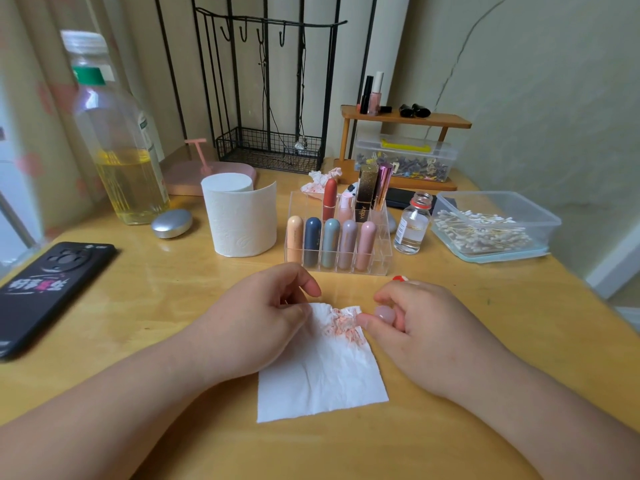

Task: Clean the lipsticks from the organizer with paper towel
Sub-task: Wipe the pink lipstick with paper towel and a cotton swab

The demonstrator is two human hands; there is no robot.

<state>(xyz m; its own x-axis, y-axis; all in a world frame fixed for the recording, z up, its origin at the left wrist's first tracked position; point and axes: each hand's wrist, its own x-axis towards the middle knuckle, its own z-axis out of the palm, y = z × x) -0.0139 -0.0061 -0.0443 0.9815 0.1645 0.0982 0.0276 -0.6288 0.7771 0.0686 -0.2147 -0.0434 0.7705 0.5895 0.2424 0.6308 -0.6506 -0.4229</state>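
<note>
Yellow wood table (pixel 156 306) fills the view, with a pale wall (pixel 536 98) behind it.

On the right hand (pixel 422 327), the fingers (pixel 394 294) and thumb curl round a pale pink lipstick (pixel 384 313). Only its round end shows. The thumb tip touches the towel (pixel 322 375). On the left hand (pixel 256 323), the thumb and fingers pinch the top edge of the towel.

The towel lies flat on the table in front of the organizer (pixel 381 263), between the two hands. It has pink-red smears (pixel 343 327) near its top edge. Both hands are just in front of the organizer and do not touch it. A small red thing (pixel 400 278) sits between the right hand and the organizer.

The organizer is a clear box with slots. Five lipsticks (pixel 330 242) stand in its front row: peach, dark blue, grey-blue, purple and pink. More stand in its back rows: a red one (pixel 329 199), a black and gold one (pixel 365 192) and a shiny pink one (pixel 382 185).

Just left of the organizer stands a paper roll (pixel 242 220). Further left are a silver tin (pixel 172 223), an oil bottle (pixel 117 150) and a black phone (pixel 45 292). Just right of the organizer stands a small glass bottle (pixel 413 223), then a box of cotton swabs (pixel 491 226). Behind the organizer are a crumpled tissue (pixel 318 181) with red marks, a wire rack (pixel 270 147) and a wood shelf (pixel 405 119).
</note>
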